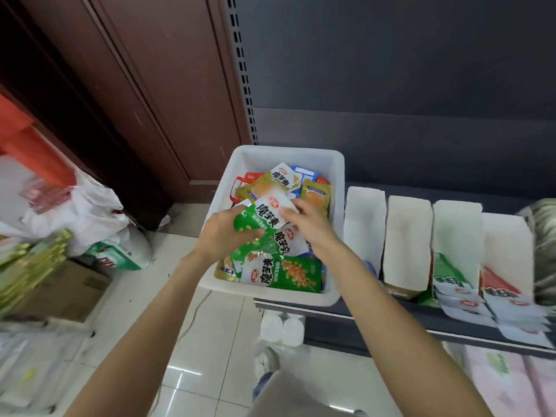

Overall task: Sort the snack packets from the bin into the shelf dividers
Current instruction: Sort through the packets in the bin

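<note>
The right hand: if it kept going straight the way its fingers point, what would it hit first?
Probably the green-and-white packet that the left hand holds over the white bin; the right hand already pinches its edge, though depth is unclear.

Even, fairly bright indoor light falls from above, and 2 pale glare patches show on the glossy floor tiles (192,371) near the bottom of the head view. The centre is the sharpest part, where the print on the green snack packet (255,224) over the white bin (279,153) reads clearly, while the dark shelf back panel (406,70) stays dim and flat. The wide lens bends the brown door (135,85) lines, and heavy smear blurs the white dividers (406,233) and both side edges.
</note>
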`<move>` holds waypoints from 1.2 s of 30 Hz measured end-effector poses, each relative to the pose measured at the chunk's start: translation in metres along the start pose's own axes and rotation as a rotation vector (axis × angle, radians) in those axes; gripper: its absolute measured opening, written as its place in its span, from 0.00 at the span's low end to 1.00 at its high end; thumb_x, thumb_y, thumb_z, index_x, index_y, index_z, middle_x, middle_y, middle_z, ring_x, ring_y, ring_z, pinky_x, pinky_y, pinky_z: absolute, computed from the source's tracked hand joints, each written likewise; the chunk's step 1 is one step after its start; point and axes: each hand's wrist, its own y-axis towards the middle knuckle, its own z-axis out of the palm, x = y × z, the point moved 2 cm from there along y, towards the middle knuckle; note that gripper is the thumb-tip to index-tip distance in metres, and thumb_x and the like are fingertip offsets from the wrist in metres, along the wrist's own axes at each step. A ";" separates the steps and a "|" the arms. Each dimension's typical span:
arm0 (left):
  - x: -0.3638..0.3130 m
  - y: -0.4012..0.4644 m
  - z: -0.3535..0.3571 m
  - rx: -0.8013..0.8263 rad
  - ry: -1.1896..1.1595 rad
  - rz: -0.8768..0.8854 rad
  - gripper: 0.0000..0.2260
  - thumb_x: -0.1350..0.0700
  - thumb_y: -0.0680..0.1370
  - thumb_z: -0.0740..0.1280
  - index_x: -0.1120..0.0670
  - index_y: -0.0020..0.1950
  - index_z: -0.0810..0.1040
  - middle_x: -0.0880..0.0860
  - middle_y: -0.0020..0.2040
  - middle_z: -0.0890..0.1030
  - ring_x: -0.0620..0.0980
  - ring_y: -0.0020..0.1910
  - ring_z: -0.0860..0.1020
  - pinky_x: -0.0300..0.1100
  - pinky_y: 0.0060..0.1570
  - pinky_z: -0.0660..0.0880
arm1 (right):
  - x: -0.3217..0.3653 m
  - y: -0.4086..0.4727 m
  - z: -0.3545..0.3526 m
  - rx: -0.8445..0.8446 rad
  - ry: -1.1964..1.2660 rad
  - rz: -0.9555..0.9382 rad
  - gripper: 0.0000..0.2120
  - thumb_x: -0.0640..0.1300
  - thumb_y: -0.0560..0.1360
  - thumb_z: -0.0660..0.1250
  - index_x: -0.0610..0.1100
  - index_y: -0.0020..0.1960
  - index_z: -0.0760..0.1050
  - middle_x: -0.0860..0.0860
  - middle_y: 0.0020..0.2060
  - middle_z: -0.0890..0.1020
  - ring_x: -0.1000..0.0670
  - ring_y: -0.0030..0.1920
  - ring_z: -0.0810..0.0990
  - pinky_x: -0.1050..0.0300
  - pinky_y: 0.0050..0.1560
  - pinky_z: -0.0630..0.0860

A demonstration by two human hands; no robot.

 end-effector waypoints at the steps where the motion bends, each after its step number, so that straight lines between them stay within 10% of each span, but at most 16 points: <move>1: -0.007 0.001 -0.001 0.043 -0.136 0.037 0.15 0.46 0.69 0.74 0.51 0.52 0.79 0.48 0.44 0.83 0.49 0.43 0.81 0.45 0.44 0.76 | 0.005 -0.010 -0.010 -0.012 0.119 0.017 0.09 0.42 0.79 0.63 0.45 0.58 0.74 0.52 0.47 0.80 0.56 0.42 0.79 0.64 0.39 0.74; 7: -0.083 -0.002 0.030 0.275 -0.432 0.189 0.16 0.56 0.75 0.70 0.46 0.61 0.74 0.37 0.55 0.76 0.27 0.49 0.75 0.25 0.54 0.70 | 0.008 -0.065 -0.094 -0.275 0.140 -0.157 0.04 0.39 0.79 0.63 0.42 0.53 0.73 0.49 0.44 0.81 0.58 0.37 0.82 0.60 0.34 0.80; 20: -0.244 -0.013 0.152 -0.025 -0.195 0.752 0.06 0.54 0.76 0.68 0.48 0.50 0.83 0.45 0.48 0.83 0.44 0.48 0.79 0.41 0.47 0.75 | -0.025 -0.204 -0.234 -0.678 -0.132 -0.525 0.11 0.33 0.74 0.66 0.47 0.48 0.79 0.53 0.47 0.84 0.51 0.51 0.82 0.60 0.51 0.77; 26: -0.241 -0.014 0.188 0.014 0.094 0.831 0.06 0.52 0.76 0.68 0.48 0.50 0.83 0.47 0.47 0.84 0.49 0.45 0.80 0.39 0.44 0.70 | -0.074 -0.199 -0.247 -0.667 -0.143 -0.445 0.13 0.30 0.74 0.67 0.49 0.46 0.79 0.53 0.47 0.84 0.52 0.52 0.82 0.60 0.53 0.76; 36: -0.218 -0.019 0.195 0.292 0.371 0.835 0.13 0.47 0.78 0.64 0.47 0.60 0.78 0.50 0.56 0.80 0.49 0.59 0.72 0.45 0.59 0.67 | -0.103 -0.157 -0.236 -0.475 -1.052 -0.341 0.09 0.32 0.67 0.70 0.42 0.44 0.82 0.47 0.39 0.84 0.42 0.49 0.80 0.49 0.50 0.77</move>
